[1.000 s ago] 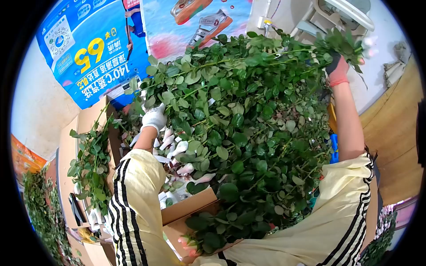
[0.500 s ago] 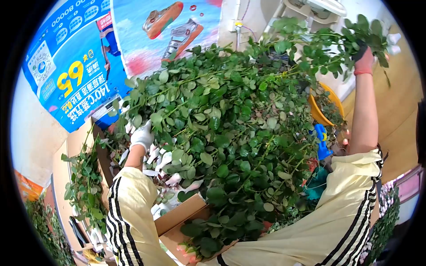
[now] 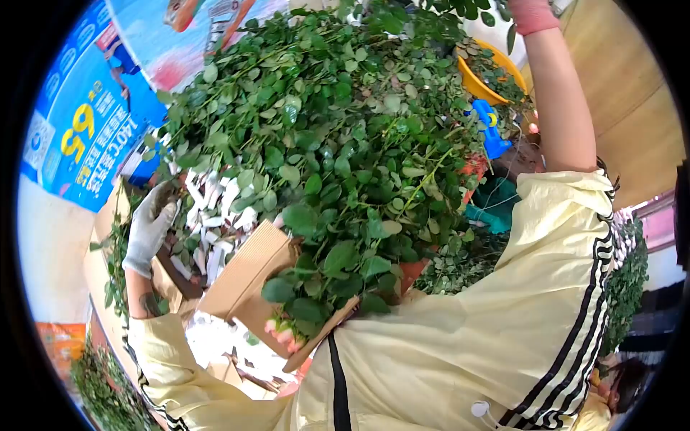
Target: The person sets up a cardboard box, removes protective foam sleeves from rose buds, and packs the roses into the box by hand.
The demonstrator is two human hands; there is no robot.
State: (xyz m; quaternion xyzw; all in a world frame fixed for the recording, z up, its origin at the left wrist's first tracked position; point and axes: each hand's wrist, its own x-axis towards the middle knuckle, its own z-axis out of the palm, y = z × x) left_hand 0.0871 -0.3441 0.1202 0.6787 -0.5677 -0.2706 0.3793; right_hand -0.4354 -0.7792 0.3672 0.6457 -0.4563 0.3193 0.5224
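My left hand (image 3: 149,228), in a white glove with a dark palm, is raised at the left beside a cardboard box and leafy stems. Its fingers are loosely curved, thumb apart, and I see nothing held. Only the pink cuff of my right hand (image 3: 533,16) shows at the top edge; its fingers are out of frame. Leafy stems (image 3: 471,7) hang close to it. Between my arms lies a big heap of green leafy rose stems (image 3: 309,129). White-wrapped flower heads (image 3: 214,197) lie at its left side.
A cardboard flap (image 3: 241,269) and pink-orange roses (image 3: 284,334) are close to my body. To the right are a yellow basin (image 3: 496,72) with leaves, a blue tool (image 3: 490,129) and a teal container (image 3: 496,205). A blue poster (image 3: 86,136) stands behind.
My left hand has left the flower heads and moved left and up. My right hand, earlier closed round leafy stems, has gone mostly out of view at the top. The camera view has tilted down.
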